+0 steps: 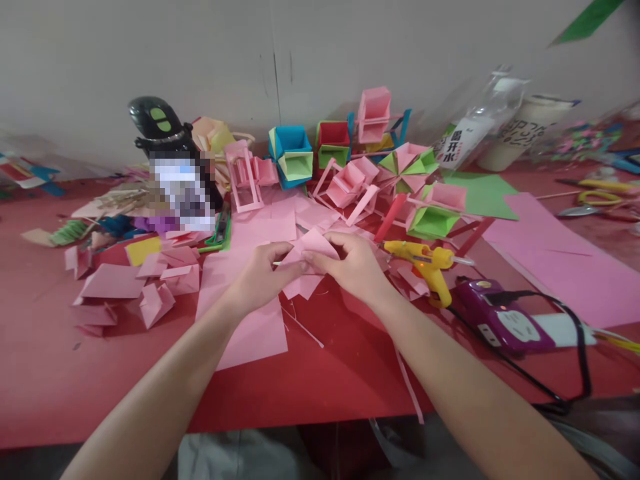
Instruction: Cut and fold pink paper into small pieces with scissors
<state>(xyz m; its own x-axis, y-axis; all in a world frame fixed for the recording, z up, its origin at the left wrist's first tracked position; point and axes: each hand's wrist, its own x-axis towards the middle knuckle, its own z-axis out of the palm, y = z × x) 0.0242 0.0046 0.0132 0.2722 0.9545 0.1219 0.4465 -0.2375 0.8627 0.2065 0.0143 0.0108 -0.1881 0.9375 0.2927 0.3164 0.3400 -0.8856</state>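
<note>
Between my hands is a folded piece of pink paper (316,245), raised just over the table. My left hand (267,270) pinches its left edge, the thumb lying on the near face. On the other side my right hand (353,260) grips the paper, its thumb close to the left one. The fingers behind the paper are partly hidden. Below and to the left lie flat pink sheets (250,340). Several folded pink paper pieces (113,281) are heaped left of my left hand. A yellow glue gun (423,260) lies right of my right hand.
Folded paper models, among them a blue and green one (290,150), line the back. At left a phone (183,190) leans on a dark stand. A purple power strip (505,320) with a black cable, scissors (585,207), and a plastic bottle (475,127) are on the right.
</note>
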